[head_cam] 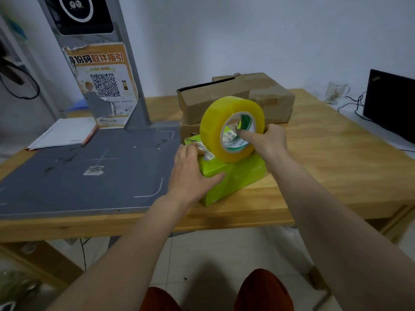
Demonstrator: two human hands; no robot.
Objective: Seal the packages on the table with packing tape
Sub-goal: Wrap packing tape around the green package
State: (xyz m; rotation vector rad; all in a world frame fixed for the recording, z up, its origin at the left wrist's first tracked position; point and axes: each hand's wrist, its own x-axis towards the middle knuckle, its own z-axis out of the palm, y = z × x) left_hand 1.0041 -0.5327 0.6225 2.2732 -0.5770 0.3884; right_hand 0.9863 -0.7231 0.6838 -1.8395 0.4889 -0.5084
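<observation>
Left hand [190, 173] flat on green box [233, 176] — right hand [269, 140] grips tape roll [231, 129] atop it.

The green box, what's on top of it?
On the green box: the tape roll, held on edge by the right hand, and the left hand. Both partly cover its label.

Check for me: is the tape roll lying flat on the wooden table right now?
No, the tape roll stands on edge on the green box, with the right hand holding it through its core.
</observation>
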